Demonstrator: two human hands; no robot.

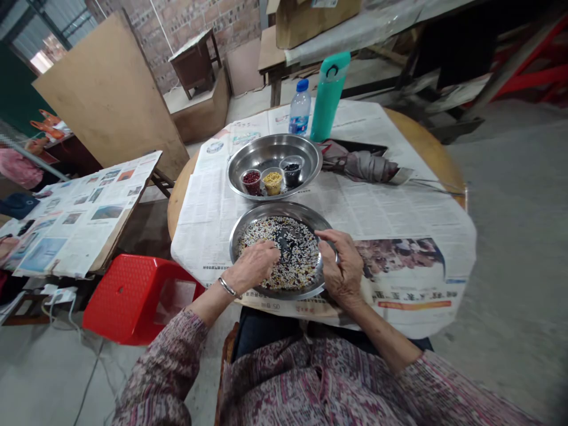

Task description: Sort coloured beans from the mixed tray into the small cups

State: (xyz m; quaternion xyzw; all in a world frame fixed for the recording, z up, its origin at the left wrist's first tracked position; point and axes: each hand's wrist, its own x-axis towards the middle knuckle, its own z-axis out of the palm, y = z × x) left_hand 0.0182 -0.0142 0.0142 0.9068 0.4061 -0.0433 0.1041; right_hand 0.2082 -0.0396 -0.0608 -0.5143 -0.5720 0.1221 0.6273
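brick wall (226, 23), grey floor (515, 254), red stool (122, 293), leaning brown board (106, 89)

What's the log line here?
left hand: over mixed grains | right hand: at right rim of near basin | far basin: three filled cups

Not much we can actually read here, tbh. The newspaper (199, 231) on the round table has Chinese print all over it, and we can see a bigger headline (412, 294) under the printed photo, but it's too blurry for us to quote. Near the front edge we get what looks like "05". The water bottle (300, 106) label, the cardboard box (317, 26) sticker and the side table's newspaper sheets (84, 207)? All illegible to us.
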